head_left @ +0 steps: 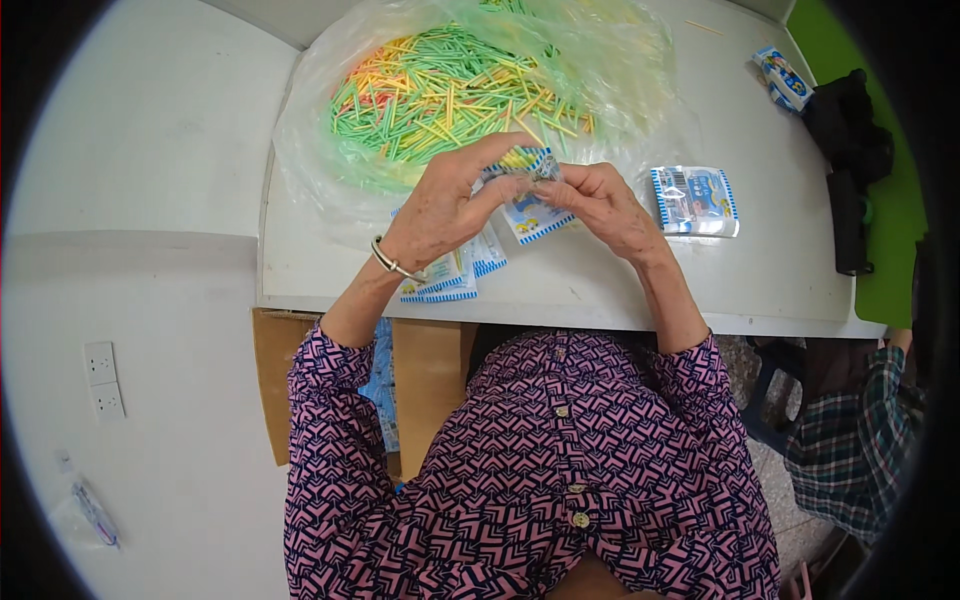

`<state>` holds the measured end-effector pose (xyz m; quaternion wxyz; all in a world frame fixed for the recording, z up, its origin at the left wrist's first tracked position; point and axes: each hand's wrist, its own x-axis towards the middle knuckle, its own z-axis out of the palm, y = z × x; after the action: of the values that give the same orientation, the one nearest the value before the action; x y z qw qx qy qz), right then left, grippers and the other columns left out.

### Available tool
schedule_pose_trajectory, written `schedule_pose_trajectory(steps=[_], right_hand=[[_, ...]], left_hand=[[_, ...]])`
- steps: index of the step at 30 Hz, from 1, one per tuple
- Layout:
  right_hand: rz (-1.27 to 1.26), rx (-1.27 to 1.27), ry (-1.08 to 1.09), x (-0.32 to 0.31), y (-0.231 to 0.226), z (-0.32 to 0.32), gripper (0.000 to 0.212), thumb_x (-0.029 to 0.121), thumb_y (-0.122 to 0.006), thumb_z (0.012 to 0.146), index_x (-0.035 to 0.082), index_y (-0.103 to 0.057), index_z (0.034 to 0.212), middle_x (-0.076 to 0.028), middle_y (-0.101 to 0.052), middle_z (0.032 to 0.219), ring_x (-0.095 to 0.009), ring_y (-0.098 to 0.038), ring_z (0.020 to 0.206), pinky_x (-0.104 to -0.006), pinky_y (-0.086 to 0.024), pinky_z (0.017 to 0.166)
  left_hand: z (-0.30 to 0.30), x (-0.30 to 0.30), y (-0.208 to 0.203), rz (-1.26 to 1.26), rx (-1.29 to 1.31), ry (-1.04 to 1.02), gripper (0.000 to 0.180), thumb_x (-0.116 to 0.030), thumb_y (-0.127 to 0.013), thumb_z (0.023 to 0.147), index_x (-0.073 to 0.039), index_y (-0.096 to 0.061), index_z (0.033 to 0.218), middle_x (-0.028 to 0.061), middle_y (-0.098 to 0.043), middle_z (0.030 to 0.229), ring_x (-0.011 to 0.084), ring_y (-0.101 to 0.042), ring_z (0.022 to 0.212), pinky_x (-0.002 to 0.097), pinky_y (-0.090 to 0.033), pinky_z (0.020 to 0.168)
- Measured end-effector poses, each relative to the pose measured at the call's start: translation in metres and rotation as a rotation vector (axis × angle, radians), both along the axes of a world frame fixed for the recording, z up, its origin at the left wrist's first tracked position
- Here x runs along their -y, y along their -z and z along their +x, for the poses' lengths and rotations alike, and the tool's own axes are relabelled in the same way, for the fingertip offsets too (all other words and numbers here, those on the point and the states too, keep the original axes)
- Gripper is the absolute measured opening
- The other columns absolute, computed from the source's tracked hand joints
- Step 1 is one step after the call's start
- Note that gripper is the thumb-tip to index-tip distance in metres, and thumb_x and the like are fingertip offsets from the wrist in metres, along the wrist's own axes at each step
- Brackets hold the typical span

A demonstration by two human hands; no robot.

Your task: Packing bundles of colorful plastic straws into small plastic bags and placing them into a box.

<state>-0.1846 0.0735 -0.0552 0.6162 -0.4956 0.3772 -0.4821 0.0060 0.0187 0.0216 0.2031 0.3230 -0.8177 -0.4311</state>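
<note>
Now both hands meet over one packet point(528, 205): left hand point(440, 210) and right hand point(605, 205) pinch its top edge, seemingly; its length hangs toward me.

I hold one small packet point(530, 205) in my grip. A few flat packets point(455, 275) lie just below my grip, too stacked to count. One full packet point(695, 200) lies right of it. One big bag point(450, 90) holds too many sticks point(440, 95) to count.
</note>
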Motion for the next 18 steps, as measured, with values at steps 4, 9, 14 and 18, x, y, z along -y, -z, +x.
schedule_pose_trajectory(steps=[4,9,14,18], right_hand=[[-0.04,-0.095,-0.075,-0.002,-0.002,-0.001,0.035,0.031,-0.053,0.095,-0.001,-0.066,0.097,0.004,-0.06,0.076,-0.003,-0.049,0.072,-0.019,-0.038,0.063],[-0.017,0.004,-0.077,-0.006,-0.011,0.005,0.033,0.027,-0.051,0.097,-0.003,-0.064,0.103,0.004,-0.062,0.086,-0.002,-0.05,0.082,-0.0194,-0.042,0.074],[0.011,0.018,0.014,0.001,0.002,0.007,0.032,0.027,-0.052,0.097,-0.001,-0.064,0.104,0.003,-0.062,0.089,-0.003,-0.051,0.082,-0.0203,-0.042,0.075],[-0.004,0.042,-0.019,0.0,-0.001,0.013,0.028,0.024,-0.055,0.095,-0.001,-0.065,0.105,0.0,-0.065,0.09,-0.004,-0.055,0.082,-0.0212,-0.044,0.074]], left_hand=[[0.002,-0.007,0.005,-0.297,-0.014,0.068,0.05,-0.012,-0.064,0.085,-0.004,-0.047,0.131,0.0112,-0.061,0.114,0.0165,-0.058,0.1,0.0283,-0.046,0.089],[0.011,-0.004,-0.001,-0.13,0.028,0.081,0.056,-0.009,-0.065,0.083,-0.005,-0.043,0.135,0.0109,-0.055,0.125,0.0184,-0.054,0.11,0.0298,-0.045,0.091],[0.009,-0.006,0.0,0.066,-0.119,0.021,0.056,-0.005,-0.064,0.083,-0.003,-0.042,0.135,0.0085,-0.052,0.126,0.0181,-0.051,0.113,0.0297,-0.045,0.092],[0.016,-0.002,0.002,0.043,-0.134,-0.053,0.044,-0.003,-0.059,0.081,-0.002,-0.047,0.124,0.0091,-0.057,0.115,0.015,-0.055,0.104,0.0275,-0.046,0.086]])
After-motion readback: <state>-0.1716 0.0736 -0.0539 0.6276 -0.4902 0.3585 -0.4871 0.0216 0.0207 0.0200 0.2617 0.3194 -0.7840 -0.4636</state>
